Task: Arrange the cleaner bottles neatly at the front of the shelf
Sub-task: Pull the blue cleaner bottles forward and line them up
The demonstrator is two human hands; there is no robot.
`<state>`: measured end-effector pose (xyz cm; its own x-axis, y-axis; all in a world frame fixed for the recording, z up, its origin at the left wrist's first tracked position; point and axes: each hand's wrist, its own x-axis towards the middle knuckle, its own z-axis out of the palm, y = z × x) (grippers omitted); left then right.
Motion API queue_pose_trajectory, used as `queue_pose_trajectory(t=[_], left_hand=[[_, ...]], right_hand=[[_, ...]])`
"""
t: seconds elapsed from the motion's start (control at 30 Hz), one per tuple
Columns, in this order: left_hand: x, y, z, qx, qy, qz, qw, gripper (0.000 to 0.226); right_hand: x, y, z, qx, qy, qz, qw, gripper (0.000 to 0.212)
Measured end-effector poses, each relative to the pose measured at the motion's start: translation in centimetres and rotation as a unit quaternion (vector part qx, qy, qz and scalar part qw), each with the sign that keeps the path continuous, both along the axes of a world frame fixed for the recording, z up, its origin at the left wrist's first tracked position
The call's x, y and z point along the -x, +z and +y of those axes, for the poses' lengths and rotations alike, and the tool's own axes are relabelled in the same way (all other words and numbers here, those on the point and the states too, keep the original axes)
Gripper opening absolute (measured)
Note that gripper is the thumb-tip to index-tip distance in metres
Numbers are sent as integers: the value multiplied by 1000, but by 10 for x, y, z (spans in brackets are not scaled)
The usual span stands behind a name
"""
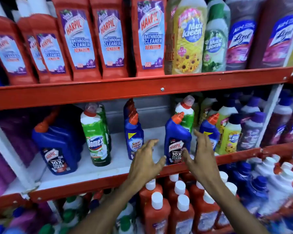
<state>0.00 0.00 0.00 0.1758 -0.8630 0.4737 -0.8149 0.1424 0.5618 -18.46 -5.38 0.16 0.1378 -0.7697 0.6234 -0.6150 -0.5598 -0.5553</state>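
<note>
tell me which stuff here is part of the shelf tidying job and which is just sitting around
Part of the job:
- blue Harpic bottle between the open left hand and right hand
- Sanifresh bottle
- green Domex bottle
- large blue Harpic jug
- middle shelf

Just there:
- red Harpic bathroom cleaners above
- white-capped orange bottles below

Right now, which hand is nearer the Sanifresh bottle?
Left. The left hand is open right in front of the Sanifresh bottle, overlapping its base; the right hand is past the Harpic bottle.
</note>
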Motion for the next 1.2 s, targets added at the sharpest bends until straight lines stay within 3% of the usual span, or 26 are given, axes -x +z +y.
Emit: queue_pose_trajectory(t=[0.07, 0.17, 0.33, 0.53, 0.8, 1.03, 1.2], left_hand=[[11, -2, -13, -30, -22, 100, 994, 55], [22, -7, -29, -24, -43, 168, 985, 48], [24, -10, -31, 17, -17, 205, 978, 39], [-9, -4, 3, 102, -2, 246, 964, 47], [-106, 16, 94, 187, 102, 216, 953, 46], [-194, 5, 160, 185, 202, 165, 947, 43], [-236, -8, 171, 153, 223, 168, 948, 43]], right_hand=[[1, -6, -8, -64, 23, -16, 998, 58], [2, -15, -19, -117, 64, -30, 991, 44], [3, -9, -14, -151, 79, -106, 980, 47], [-33, 3, 12, -107, 136, -163, 971, 44], [-152, 26, 67, -102, 247, -169, 949, 44], [-258, 14, 118, -120, 311, -157, 929, 42], [-303, 7, 128, -136, 305, -129, 934, 35]])
